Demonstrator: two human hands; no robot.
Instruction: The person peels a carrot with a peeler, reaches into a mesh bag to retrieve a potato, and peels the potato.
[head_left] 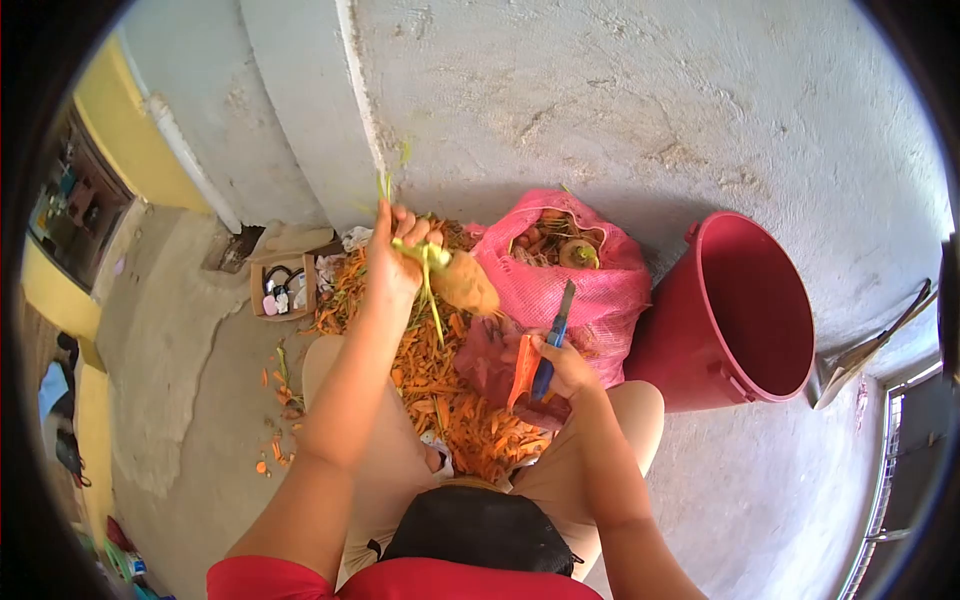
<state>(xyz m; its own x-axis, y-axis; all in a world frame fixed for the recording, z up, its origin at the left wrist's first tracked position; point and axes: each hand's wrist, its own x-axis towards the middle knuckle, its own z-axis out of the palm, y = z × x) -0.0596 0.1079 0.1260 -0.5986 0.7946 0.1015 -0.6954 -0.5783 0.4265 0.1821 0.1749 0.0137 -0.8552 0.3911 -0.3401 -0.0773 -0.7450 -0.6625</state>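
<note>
My left hand is closed around the green stalks of a thick unpeeled carrot, whose root points right and down over the peelings. In my right hand are a blue utility knife with its blade pointing up and an orange peeler. Both tools sit close together, a little below and right of the carrot. Just beyond them stands a pink woven sack, open at the top, with more carrots inside. Orange peelings are heaped between my legs.
A large red bin stands right of the sack, against the grey wall. On the left is a small cardboard box with a dark cable and small items. A dustpan leans at far right. Loose scraps lie on the concrete floor.
</note>
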